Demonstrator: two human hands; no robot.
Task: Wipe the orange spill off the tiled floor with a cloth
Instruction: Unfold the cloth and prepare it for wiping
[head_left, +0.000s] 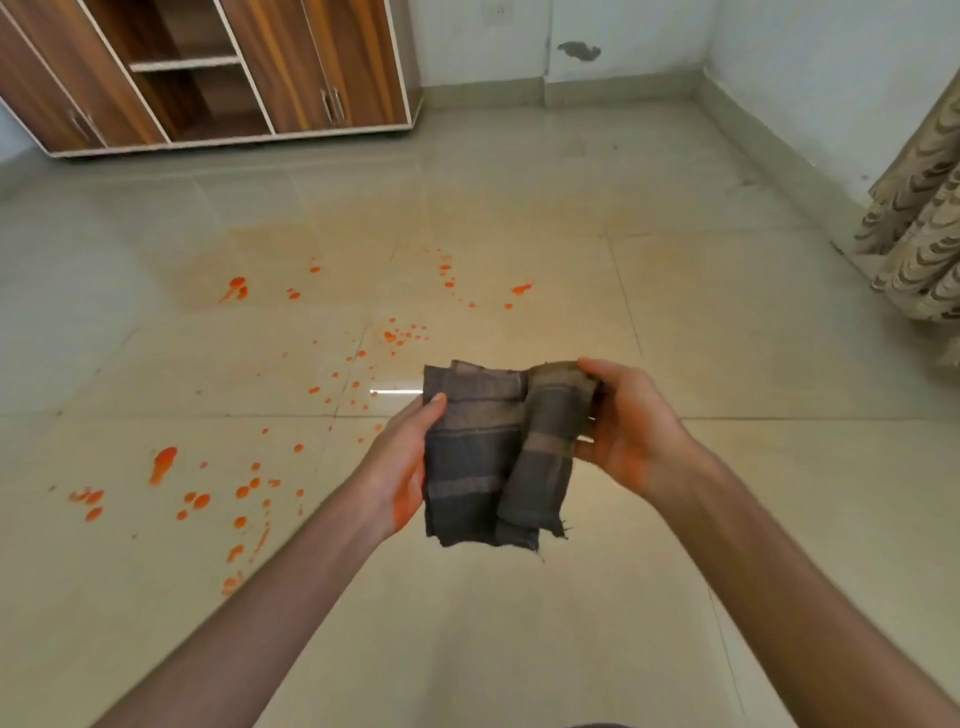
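Note:
A dark grey-brown striped cloth (488, 452) hangs folded in the air in front of me, held by both hands. My left hand (402, 457) grips its left edge with the thumb on top. My right hand (631, 421) pinches its upper right corner. Orange spill (239, 493) lies in scattered drops and streaks on the beige tiled floor (675, 519), from the near left up to the middle distance, with more orange drops (400, 335) just beyond the cloth. A faint orange smear tints the tiles farther back.
A wooden cabinet (218, 78) with open shelves stands at the back left. White walls with a skirting meet at the back right corner. A patterned curtain (919, 234) hangs at the right edge.

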